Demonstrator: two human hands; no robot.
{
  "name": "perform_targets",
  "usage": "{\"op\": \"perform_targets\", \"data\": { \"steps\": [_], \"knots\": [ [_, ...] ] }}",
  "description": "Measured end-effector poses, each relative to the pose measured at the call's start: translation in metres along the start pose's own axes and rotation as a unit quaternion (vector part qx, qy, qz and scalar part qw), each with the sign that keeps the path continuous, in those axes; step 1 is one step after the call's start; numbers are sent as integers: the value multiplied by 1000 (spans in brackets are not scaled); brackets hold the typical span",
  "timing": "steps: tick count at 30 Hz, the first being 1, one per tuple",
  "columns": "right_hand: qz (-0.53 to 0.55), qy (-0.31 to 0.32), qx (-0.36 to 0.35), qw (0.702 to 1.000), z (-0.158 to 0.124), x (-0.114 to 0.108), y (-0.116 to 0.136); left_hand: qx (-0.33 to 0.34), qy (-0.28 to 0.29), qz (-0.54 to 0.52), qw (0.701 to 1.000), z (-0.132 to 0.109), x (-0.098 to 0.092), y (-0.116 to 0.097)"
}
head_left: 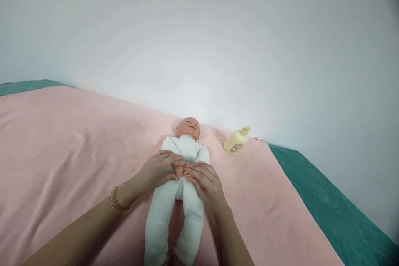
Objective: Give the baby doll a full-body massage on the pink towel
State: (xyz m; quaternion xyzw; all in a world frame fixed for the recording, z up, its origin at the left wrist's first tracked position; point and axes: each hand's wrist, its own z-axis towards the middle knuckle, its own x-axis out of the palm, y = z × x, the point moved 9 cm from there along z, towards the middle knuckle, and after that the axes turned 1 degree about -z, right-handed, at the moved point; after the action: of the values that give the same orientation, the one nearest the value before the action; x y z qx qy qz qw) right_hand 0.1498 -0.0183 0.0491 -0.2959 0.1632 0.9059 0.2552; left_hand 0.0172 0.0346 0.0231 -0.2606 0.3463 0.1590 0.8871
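A baby doll (188, 149) with a hard plastic head and a white cloth body lies on its back, head toward the wall and legs toward me. Its two small plastic hands (183, 170) are together over its belly. My left hand (160, 168), with a beaded bracelet on the wrist, grips the doll's arm and hand from the left side. From the right side, my right hand (207, 181) holds the doll's other hand, fingers over it and thumb below. My fingers partly cover both doll hands. The doll's feet are cut off by the lower edge.
A pale yellow pump bottle (236, 141) with dark print stands to the right of the doll's head. Under everything lies a pink cloth (102, 141) with creases at left. Green fabric (336, 203) shows beyond its edges. A plain wall (199, 41) rises behind.
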Motion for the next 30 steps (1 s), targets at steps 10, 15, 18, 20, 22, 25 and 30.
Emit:
{"op": "perform_targets", "data": {
  "steps": [10,15,18,20,22,25,30],
  "knots": [
    [-77,-210,302,927,-39,-56,-69,-58,-159,-37,985,-11,-45,14],
    [-93,-225,488,838,-75,-80,-109,-111,-201,-7,973,-19,-70,39],
    [-102,-165,590,784,-94,-86,-129,-188,-207,-16,960,-25,-89,62],
    [-107,-120,642,749,-104,-88,-138,-258,-196,-21,946,-32,-101,80],
    [-111,-75,670,730,-110,-88,-145,-325,-177,-18,929,-41,-111,98],
    [-110,17,680,725,-116,-80,-152,-404,-131,-1,905,-56,-119,122],
    [-146,82,678,715,-129,-74,-162,-478,-34,70,875,-77,-113,152]
  ]
}}
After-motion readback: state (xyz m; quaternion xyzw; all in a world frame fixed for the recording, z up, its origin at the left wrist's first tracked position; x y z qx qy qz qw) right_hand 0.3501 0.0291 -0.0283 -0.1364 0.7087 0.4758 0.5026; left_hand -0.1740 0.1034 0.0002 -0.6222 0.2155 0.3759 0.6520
